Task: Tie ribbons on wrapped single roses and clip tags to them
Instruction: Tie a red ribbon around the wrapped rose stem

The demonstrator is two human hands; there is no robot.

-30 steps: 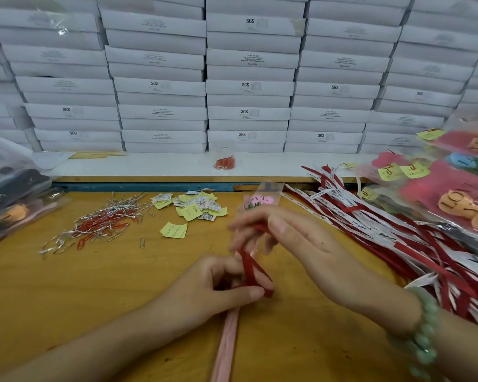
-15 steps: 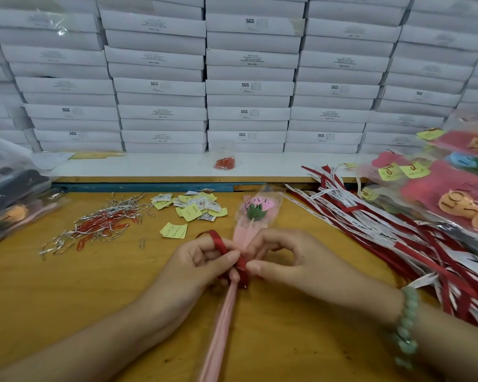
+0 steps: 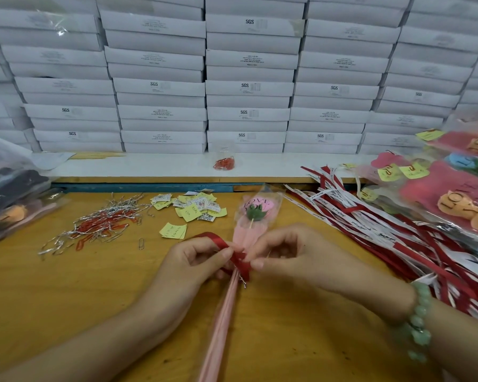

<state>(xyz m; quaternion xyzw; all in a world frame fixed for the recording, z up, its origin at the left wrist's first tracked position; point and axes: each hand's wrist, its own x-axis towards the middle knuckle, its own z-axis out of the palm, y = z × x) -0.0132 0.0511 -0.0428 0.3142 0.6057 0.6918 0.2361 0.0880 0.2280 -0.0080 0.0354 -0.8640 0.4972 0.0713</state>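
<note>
A single wrapped rose (image 3: 255, 213) in clear film with a pink "LOVE YOU" head lies on the wooden table (image 3: 66, 293), its long pink stem (image 3: 224, 315) running toward me. A red ribbon (image 3: 239, 260) is wound round the wrap's neck, with a loop arching to the left. My left hand (image 3: 193, 260) pinches the ribbon's left side. My right hand (image 3: 284, 252) pinches it from the right, fingertips nearly meeting at the knot. A short silver wire end pokes out below the ribbon.
Silver twist ties and red paper clips (image 3: 100, 224) lie at the left, yellow and white tags (image 3: 193, 209) behind the hands. A pile of red and white ribbons (image 3: 384, 230) and bagged roses (image 3: 450, 199) fills the right. White boxes (image 3: 249, 86) are stacked behind.
The rose was laid flat and both hands came together at the wrap's neck. The ribbon went from loose in the fingers to wound around the neck with a loop at the left.
</note>
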